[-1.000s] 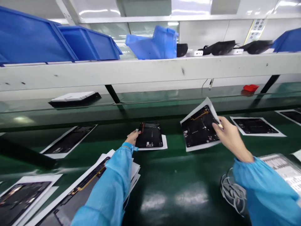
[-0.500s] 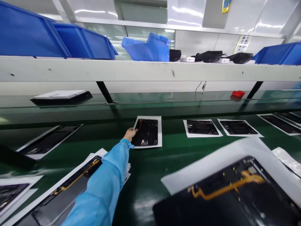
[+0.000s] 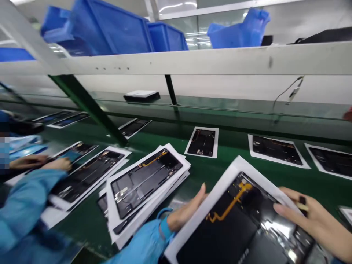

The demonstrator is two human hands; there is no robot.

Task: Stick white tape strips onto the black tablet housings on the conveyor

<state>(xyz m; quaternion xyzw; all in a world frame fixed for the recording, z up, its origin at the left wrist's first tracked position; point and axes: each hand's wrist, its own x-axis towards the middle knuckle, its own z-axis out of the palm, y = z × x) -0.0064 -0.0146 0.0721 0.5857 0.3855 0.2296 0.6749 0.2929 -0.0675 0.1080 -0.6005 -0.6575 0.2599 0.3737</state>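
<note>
An opened tablet (image 3: 220, 234), black inside with an orange flex cable, lies on a white sheet, tilted in front of me at lower right. My right hand (image 3: 310, 216) grips its right side, thumb on top and a dark ring-like band on one finger. At its left edge is my left hand (image 3: 184, 212), in a blue sleeve; the thumb points up and the other fingers are hidden behind the sheet. Just left of that hand, a stack of white sheets with opened tablets (image 3: 145, 179) rests on the green surface.
More opened tablets on sheets, such as one tablet (image 3: 203, 142), lie along the green bench (image 3: 236, 179). At left a co-worker's hands (image 3: 55, 165) are over another tablet. Blue bins (image 3: 118, 29) stand on the white shelf (image 3: 192, 60) above. A dark green post (image 3: 88, 110) slants down at left.
My left hand has let go of the sheet with the tablet at the back and come back to the nearer tablet. The view has swung left, and my right hand now shows.
</note>
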